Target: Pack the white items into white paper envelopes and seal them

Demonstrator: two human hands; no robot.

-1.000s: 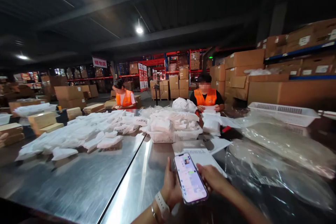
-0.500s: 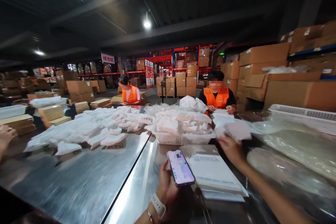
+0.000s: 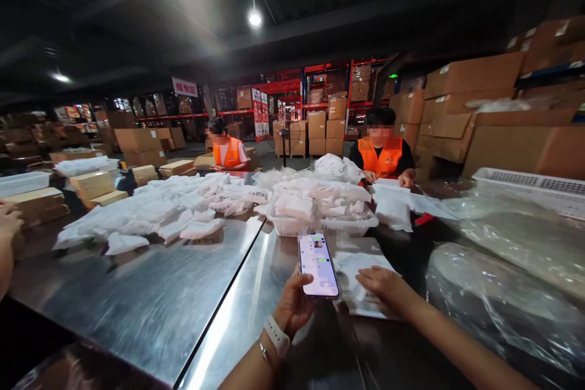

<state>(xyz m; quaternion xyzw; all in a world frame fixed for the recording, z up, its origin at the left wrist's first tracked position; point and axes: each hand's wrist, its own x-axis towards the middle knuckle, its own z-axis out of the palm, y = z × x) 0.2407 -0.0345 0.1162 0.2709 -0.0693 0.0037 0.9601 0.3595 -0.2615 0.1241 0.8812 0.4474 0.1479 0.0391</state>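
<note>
Currently, locate the slim rectangular smartphone with a lit pale screen [image 3: 319, 265] in the left bare hand [image 3: 295, 301], raised above the shiny grey metal table [image 3: 137, 298] and near the white perforated plastic basket [image 3: 292, 230]. Note the left grip: closed around the lower part of the phone, with thumb laid over the screen's lower left edge. Note the right bare hand [image 3: 382, 286]: palm down, with fingers nearly straight, over the flat stack of white and grey sheet-like bags [image 3: 350, 274] just beside the phone. Cannot tell pinching from mere resting at the right fingertips.

For progress, treat as apparently finished the wide heap of plump white packets [image 3: 150, 207] spread over the left part of the table. Treat likewise the similar white packets [image 3: 338, 198] piled above the basket's rim. Treat as apparently unfinished the flat stack under the right hand, given its thin, unfilled look. Observe also the soft white packets [image 3: 393, 214] to the right of the basket, in front of the person in an orange vest [image 3: 386, 155]. Judge the work as well advanced but not complete. Cannot tell the use of the large clear plastic bags [image 3: 493, 298] at the right, nor the exact packet count, owing to overlap
</note>
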